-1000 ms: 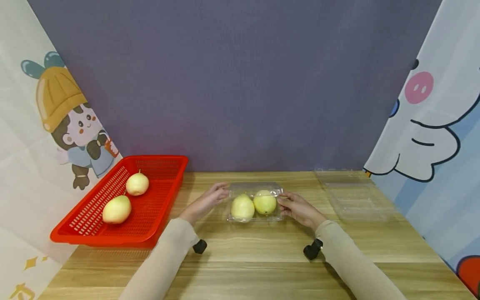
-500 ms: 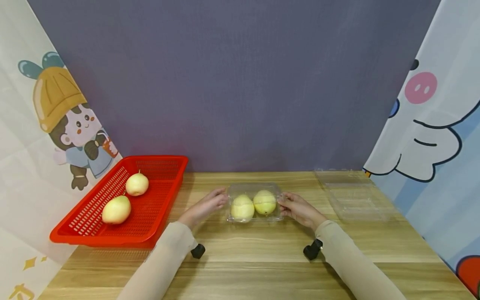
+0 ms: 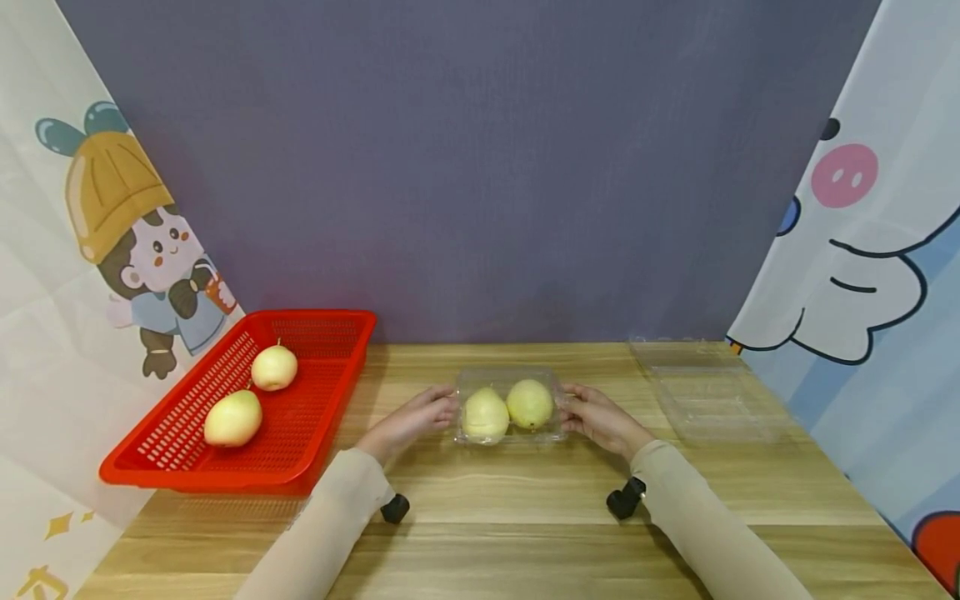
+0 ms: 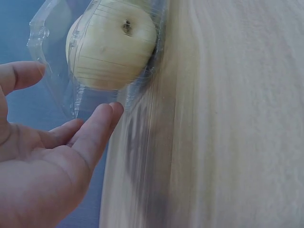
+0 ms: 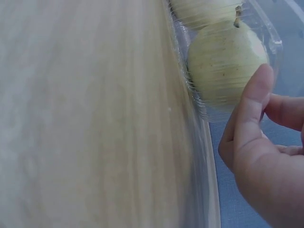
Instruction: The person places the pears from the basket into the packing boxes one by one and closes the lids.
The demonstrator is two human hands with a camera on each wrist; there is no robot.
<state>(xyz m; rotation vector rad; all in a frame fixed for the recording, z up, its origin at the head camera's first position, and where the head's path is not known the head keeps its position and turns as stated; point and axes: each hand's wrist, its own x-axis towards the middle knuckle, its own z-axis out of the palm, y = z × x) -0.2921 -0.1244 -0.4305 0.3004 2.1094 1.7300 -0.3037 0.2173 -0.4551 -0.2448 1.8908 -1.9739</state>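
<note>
A clear plastic container (image 3: 510,437) stands between the hands with its lid lying over two pale yellow-green pears (image 3: 485,416) (image 3: 530,404), side by side inside. At its left end is the left hand (image 3: 411,421); in the left wrist view this hand (image 4: 52,152) has its thumb and fingers spread, fingertips at or beside the plastic end wall. The right hand (image 3: 603,419) is at the opposite end. Seen from the right wrist, this hand (image 5: 266,147) has its index finger against the container's end and its thumb close behind, pinching the edge.
On the left, a red plastic basket (image 3: 341,417) holds two pears (image 3: 233,418) (image 3: 274,368). Another clear container (image 3: 712,400) lies open at the table's back right. A dark grey panel (image 3: 480,167) rises behind the wooden table (image 3: 495,533).
The container's lid has swung down over the pears. My left hand has shifted slightly downward along the left end, while my right hand has barely moved.
</note>
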